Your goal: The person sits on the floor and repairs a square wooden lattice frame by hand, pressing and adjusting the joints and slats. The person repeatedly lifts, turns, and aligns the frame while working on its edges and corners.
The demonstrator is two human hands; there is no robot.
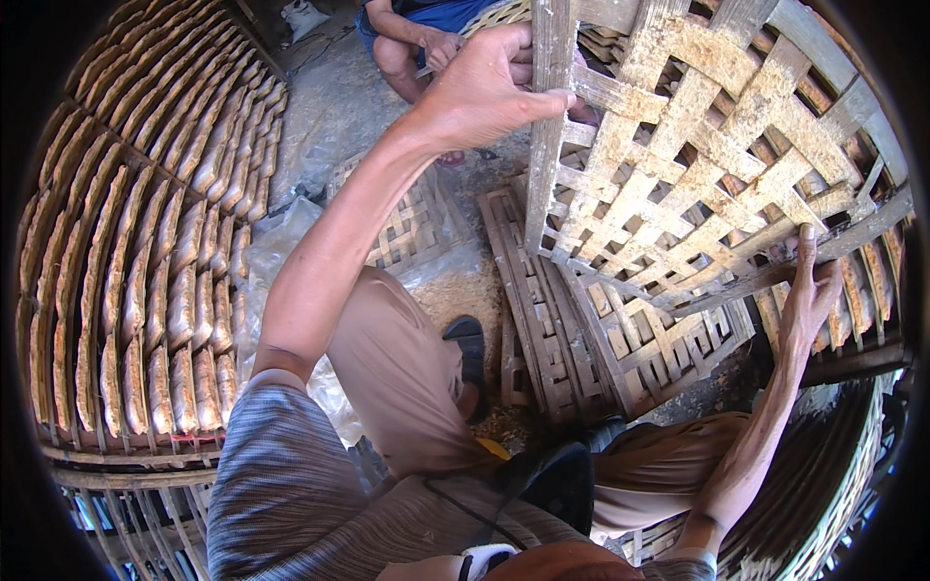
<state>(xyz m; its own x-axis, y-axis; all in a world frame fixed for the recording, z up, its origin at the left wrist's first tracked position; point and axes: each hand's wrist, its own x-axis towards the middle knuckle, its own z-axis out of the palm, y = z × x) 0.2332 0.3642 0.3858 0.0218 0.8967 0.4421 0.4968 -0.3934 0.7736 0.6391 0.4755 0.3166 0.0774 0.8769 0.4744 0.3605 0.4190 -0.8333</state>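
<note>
A woven bamboo tray with a wooden frame [706, 175] is held up and tilted in front of me on the right. Tan crumbs cling to its wide crossed slats. My left hand [491, 89] grips the frame's left side bar, with the thumb in front and some fingers hidden behind it. At the lower right corner, my right hand [810, 302] holds the bottom bar, its fingers partly hidden. Below the raised tray, several similar trays [572, 334] lean in a stack on the floor.
Rows of browned, pale-sided slabs [145, 320] fill racks at the left. Another person's hand [441, 50] shows at the top. A woven tray [402, 218] lies on the floor beside clear plastic sheeting [276, 247]. Round woven trays [838, 494] are stacked at the lower right.
</note>
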